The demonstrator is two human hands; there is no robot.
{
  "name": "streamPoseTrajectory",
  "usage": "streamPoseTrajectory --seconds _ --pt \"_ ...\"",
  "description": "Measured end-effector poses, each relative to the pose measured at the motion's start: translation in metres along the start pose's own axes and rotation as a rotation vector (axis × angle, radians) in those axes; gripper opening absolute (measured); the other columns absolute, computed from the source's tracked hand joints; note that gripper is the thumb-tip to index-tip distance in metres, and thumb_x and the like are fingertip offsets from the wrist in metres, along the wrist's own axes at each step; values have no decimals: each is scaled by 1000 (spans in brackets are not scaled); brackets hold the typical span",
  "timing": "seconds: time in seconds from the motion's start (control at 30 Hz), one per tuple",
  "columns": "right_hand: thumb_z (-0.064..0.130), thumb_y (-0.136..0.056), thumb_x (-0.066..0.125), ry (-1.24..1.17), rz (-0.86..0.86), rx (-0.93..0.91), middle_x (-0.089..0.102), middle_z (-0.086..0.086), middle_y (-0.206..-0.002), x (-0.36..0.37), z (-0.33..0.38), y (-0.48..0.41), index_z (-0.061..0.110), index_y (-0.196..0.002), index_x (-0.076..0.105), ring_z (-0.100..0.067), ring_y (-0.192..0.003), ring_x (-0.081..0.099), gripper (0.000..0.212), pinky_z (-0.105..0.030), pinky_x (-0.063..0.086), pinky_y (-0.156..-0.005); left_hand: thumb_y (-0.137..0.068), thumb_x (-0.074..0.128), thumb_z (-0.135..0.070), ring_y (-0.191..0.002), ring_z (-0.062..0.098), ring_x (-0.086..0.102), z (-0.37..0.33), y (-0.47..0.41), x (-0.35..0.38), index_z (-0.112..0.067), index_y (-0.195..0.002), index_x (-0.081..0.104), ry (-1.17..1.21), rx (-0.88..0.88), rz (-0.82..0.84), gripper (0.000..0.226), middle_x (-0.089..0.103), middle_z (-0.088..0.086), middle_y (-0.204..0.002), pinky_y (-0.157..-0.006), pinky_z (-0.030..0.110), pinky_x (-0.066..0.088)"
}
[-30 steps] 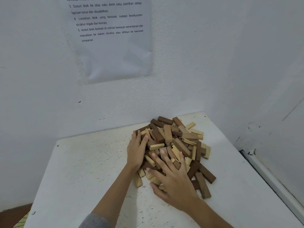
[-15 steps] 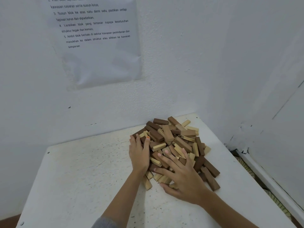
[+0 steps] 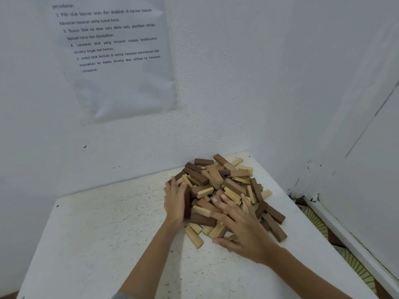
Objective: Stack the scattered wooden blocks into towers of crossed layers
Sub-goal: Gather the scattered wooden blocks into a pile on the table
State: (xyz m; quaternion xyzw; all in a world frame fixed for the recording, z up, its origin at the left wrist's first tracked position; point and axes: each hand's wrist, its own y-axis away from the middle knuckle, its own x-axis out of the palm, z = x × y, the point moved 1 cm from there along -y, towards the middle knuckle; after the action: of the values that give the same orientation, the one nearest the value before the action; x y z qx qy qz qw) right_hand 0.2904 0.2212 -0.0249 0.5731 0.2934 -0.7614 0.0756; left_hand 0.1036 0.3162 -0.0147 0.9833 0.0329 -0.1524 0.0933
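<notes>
We see the left hand [image 3: 175,201] pressed flat against the block pile's [image 3: 224,190] left side, the right hand [image 3: 244,229] spread over its near edge, fingers straight, on the desk [image 3: 108,234].

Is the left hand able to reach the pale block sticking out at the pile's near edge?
Probably yes: the pale block lies on the table close beside the left hand, its near end uncovered.
</notes>
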Motion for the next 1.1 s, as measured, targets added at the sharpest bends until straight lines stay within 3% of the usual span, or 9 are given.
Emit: streamPoseTrajectory --seconds 0.07,0.13,0.2,0.3,0.47,0.6,0.7,0.83,1.1 --pt "66 -91 47 -56 -59 79 25 11 -158 -6 1 7 38 -144 38 -13 -149 14 60 -53 4 -117 -63 44 -88 -150 15 -2 5 6 -16 -39 -153 4 92 -6 95 110 -6 -6 -163 -121 51 4" --pt "70 -88 48 -65 -101 158 24 11 -158 -9 0 15 38 -145 34 -14 -149 11 67 -55 8 -116 -52 55 -92 -150 15 -2 14 15 -29 -48 -150 -2 36 32 191 121 -4 -9 -162 -120 55 8" --pt "77 -83 48 -80 -107 247 18 10 -160 -9 0 23 41 -148 26 -18 -150 5 78 -59 7 -117 -44 69 -88 -149 19 -6 25 23 -37 -50 -148 -11 -164 125 276 136 -7 -6 -162 -119 57 8" --pt "90 -70 43 -119 -75 414 1 5 -163 -4 3 34 44 -151 10 -28 -149 -9 98 -61 -1 -114 -32 68 -91 -145 21 -26 36 33 -37 -44 -143 -29 -536 288 379 155 -27 4 -158 -119 50 -6" --pt "101 -53 41 -128 -23 611 -18 6 -160 -4 5 49 51 -148 -3 -33 -144 -27 116 -62 -13 -104 -27 65 -92 -143 25 -30 33 47 -26 -47 -138 -36 -606 352 345 157 -38 6 -152 -117 46 -11" --pt "103 -52 36 -71 48 672 -14 0 -162 -5 4 51 51 -149 -3 -44 -144 -15 117 -72 -2 -102 -28 62 -94 -145 27 -26 31 49 -18 -41 -144 -30 -623 329 290 157 -34 10 -155 -118 46 -9" --pt "104 -53 30 -54 101 650 -6 -4 -162 -5 1 48 52 -148 -5 -48 -144 1 114 -75 14 -103 -28 55 -98 -145 23 -26 30 49 -14 -39 -145 -28 -628 346 254 155 -29 11 -157 -118 45 -8" --pt "106 -49 18 -49 175 586 -24 3 -159 -3 -6 45 54 -139 -28 -39 -146 -14 113 -66 9 -110 -29 50 -101 -146 24 -24 30 47 -7 -37 -146 -26 -617 360 205 154 -27 12 -158 -119 44 -5" --pt "103 -53 27 -72 248 556 -32 9 -155 -4 -13 36 46 -144 -25 -31 -143 -28 120 -62 1 -112 -27 45 -103 -147 36 -15 29 41 5 -32 -149 -23 -611 322 135 156 -27 13 -157 -118 46 -4"
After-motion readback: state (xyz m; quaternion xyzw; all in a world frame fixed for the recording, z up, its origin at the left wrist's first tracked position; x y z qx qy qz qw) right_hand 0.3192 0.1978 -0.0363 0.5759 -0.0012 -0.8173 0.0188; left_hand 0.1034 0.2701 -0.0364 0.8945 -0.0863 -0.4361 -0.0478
